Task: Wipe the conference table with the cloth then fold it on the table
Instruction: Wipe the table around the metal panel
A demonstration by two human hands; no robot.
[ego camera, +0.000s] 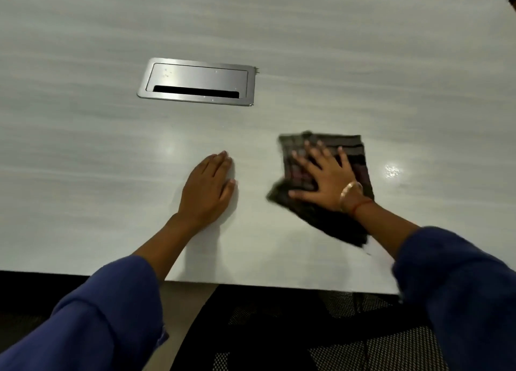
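Observation:
A dark checked cloth (354, 158) lies bunched on the pale grey conference table (307, 63), right of centre near the front edge. My right hand (321, 175) presses flat on the cloth with fingers spread; its edges look blurred. My left hand (208, 189) rests flat on the bare tabletop to the left of the cloth, fingers straight and together, holding nothing. Both arms wear blue sleeves.
A silver cable-port lid (196, 81) with a dark slot is set into the table behind my left hand. The table's front edge (251, 284) runs below my wrists. A black mesh chair (307, 334) stands under it.

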